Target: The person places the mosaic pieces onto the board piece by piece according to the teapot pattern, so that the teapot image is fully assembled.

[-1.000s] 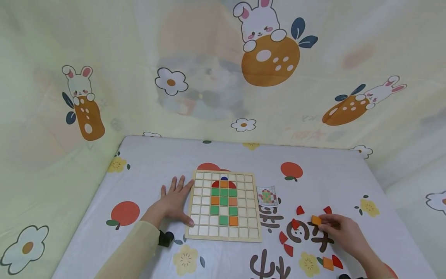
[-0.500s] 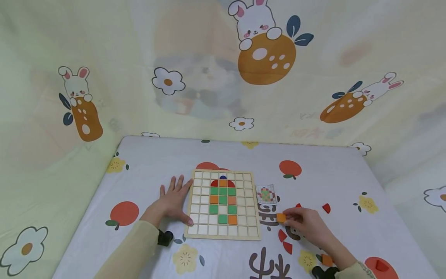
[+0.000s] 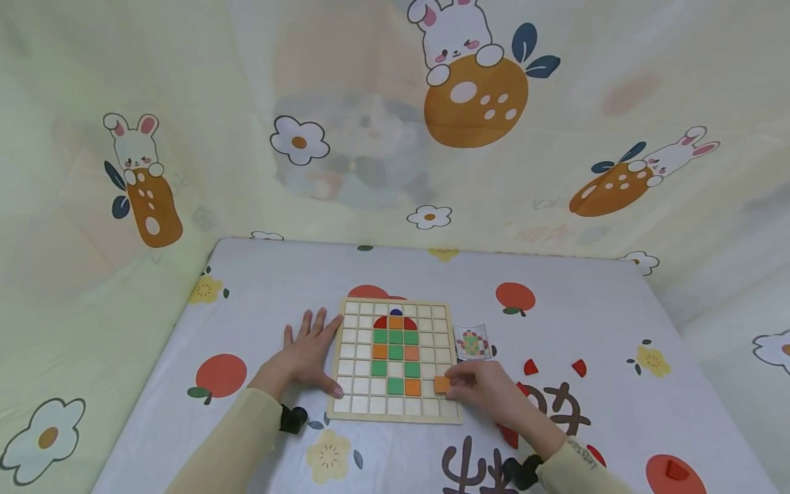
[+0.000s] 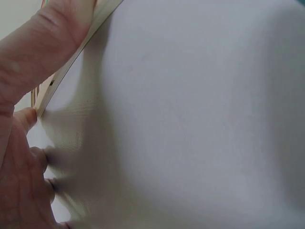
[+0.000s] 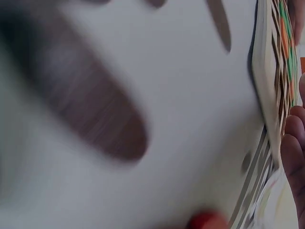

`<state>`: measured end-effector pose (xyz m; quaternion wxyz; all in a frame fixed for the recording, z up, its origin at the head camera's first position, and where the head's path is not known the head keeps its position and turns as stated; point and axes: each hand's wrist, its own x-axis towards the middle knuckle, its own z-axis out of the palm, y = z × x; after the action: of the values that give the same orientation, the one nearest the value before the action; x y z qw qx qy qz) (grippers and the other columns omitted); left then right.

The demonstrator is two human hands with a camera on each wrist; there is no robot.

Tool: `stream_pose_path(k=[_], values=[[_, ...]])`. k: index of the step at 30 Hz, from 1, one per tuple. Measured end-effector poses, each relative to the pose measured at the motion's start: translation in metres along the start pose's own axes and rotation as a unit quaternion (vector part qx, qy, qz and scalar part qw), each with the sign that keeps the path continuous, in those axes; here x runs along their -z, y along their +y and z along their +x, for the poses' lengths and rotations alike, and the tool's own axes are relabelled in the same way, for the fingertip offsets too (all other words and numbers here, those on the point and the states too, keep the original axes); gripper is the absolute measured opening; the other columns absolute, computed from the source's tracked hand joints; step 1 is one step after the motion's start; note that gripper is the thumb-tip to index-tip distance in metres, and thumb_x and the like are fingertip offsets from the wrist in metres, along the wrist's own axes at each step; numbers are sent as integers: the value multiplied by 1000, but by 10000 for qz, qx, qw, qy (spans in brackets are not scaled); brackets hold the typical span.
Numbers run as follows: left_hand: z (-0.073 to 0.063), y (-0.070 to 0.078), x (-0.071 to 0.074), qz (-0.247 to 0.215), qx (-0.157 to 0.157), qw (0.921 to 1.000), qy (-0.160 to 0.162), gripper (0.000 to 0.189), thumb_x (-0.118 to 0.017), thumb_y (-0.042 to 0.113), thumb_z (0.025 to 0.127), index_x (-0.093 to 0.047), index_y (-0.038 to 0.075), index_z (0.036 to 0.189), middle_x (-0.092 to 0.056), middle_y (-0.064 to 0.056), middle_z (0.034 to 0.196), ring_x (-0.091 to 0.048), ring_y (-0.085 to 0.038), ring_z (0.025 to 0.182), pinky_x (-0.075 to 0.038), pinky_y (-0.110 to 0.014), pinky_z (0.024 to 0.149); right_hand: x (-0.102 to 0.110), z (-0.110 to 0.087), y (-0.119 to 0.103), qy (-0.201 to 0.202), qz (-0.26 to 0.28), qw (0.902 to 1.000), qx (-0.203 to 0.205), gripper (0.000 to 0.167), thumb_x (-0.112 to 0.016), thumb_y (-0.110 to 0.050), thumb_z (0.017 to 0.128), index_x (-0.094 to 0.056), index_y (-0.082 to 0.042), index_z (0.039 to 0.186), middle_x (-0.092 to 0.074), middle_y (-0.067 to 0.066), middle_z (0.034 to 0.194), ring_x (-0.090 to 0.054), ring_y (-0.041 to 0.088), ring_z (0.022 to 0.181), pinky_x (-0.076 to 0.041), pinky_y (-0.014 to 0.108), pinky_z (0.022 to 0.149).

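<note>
A wooden grid board lies on the table, with green, orange and red tiles and a blue piece set in its middle columns. My left hand rests with fingers spread at the board's left side; its thumb and index fingertip touch the edge. In the left wrist view the thumb lies along the board's wooden rim. My right hand pinches an orange square tile over the board's right columns. In the right wrist view that hand's fingers appear beside the board.
A small printed pattern card lies right of the board. Several red quarter-round pieces, among them one red piece and another red piece, are scattered on the right. Patterned cloth hangs behind the table.
My right hand has carried the orange tile leftward from among the loose pieces to over the board's right side. The left hand stays at the board's left edge.
</note>
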<state>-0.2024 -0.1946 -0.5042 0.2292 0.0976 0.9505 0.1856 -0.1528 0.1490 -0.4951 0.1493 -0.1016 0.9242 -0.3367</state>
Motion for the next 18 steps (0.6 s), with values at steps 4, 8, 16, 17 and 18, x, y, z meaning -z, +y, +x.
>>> stream_pose_path(k=[4, 8, 16, 17, 18], values=[[1, 0, 0, 51, -3, 10000, 6, 136, -96, 49, 61, -15, 18, 166, 0, -19, 173, 9, -46, 158, 1, -77, 119, -9, 8, -11, -129, -61, 9997, 222, 25, -84, -16, 85, -78, -9, 107, -73, -5, 91, -61, 7, 77, -53, 18, 69], [1, -1, -1, 64, 0, 10000, -7, 136, -96, 50, 61, -14, 18, 166, 1, -19, 173, 9, -46, 158, 1, -77, 119, -17, 14, -22, -257, -192, 9987, 398, 22, -83, -15, 86, -78, -9, 107, -72, -5, 90, -59, 7, 77, -52, 19, 68], [1, -1, 0, 45, -6, 10000, -12, 137, -96, 49, 61, -15, 18, 166, 1, -19, 173, 9, -46, 158, 2, -77, 119, -34, 26, -46, -514, -176, 9956, 758, 19, -81, -17, 88, -77, -8, 104, -68, -6, 86, -57, 7, 75, -49, 19, 66], [1, -1, 0, 51, -5, 10000, -13, 136, -96, 49, 61, -15, 18, 166, 1, -19, 173, 9, -46, 158, 2, -77, 119, -36, 27, -48, -533, -183, 9954, 774, 18, -81, -17, 88, -77, -7, 103, -67, -6, 85, -56, 8, 75, -49, 19, 66], [1, -1, 0, 51, -3, 10000, -12, 137, -96, 49, 61, -15, 18, 166, 1, -19, 173, 9, -46, 158, 2, -77, 119, -38, 28, -51, -559, -185, 9953, 769, 18, -81, -17, 88, -76, -7, 102, -65, -7, 84, -55, 8, 74, -49, 19, 66]])
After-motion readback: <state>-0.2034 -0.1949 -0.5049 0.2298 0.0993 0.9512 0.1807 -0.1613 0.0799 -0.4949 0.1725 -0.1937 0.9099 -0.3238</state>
